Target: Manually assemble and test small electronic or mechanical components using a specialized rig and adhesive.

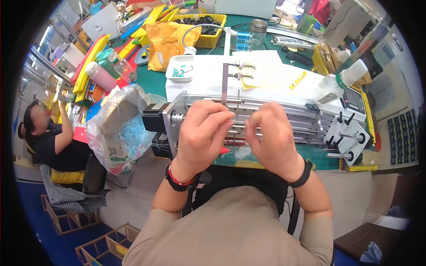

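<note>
My left hand [199,133] is in front of the metal rail machine [290,116], thumb and fingertips pressed together in a pinch. My right hand [276,139] is a short way to its right, fingers curled to the thumb and slightly blurred. Anything in either pinch is too small to make out. Between and behind the hands stands a thin upright rod [238,104]. A flat metal post [225,84] rises behind my left hand and carries two spring-loaded pegs [246,65]. Under the hands lies a red tool-like piece [235,142], partly hidden.
A plastic bag of fine blue-white thread [128,137] hangs left of the black motor [155,116]. Behind are a white tray [180,68], an orange-yellow envelope [166,42] and a yellow basket [208,33]. At right lie a white bottle [339,84] and a keypad [353,101]. Another person [55,133] sits far left.
</note>
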